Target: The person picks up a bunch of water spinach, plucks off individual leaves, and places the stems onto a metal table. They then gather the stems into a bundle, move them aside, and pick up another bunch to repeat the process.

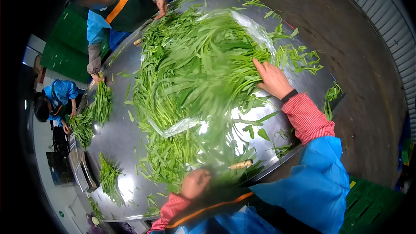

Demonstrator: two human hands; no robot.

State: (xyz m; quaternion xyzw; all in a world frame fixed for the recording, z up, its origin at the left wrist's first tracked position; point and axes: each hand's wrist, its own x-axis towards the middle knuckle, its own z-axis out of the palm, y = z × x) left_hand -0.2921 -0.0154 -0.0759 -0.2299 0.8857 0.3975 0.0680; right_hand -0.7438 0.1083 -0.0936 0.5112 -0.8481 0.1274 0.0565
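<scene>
A large heap of leafy green stalks [186, 69] covers the middle of a metal table [130, 147], with clear plastic film [180, 128] showing at its edges. At the heap's right side, my right hand [274, 79] has its fingers on the cut stalk ends; how firmly they hold is hard to see. My left hand [196, 183] is low in the view near the table's front edge, beside loose greens, and motion smears its fingers. Blurred leaves hang between the hands. A wooden handle [240, 164] lies right of my left hand.
Across the table a co-worker in blue sleeves [96, 30] holds a bunch of greens [102, 102]. Another person [60, 95] handles greens at the far left. A separate bunch [109, 177] lies at the lower left. Green crates [372, 203] stand at the lower right.
</scene>
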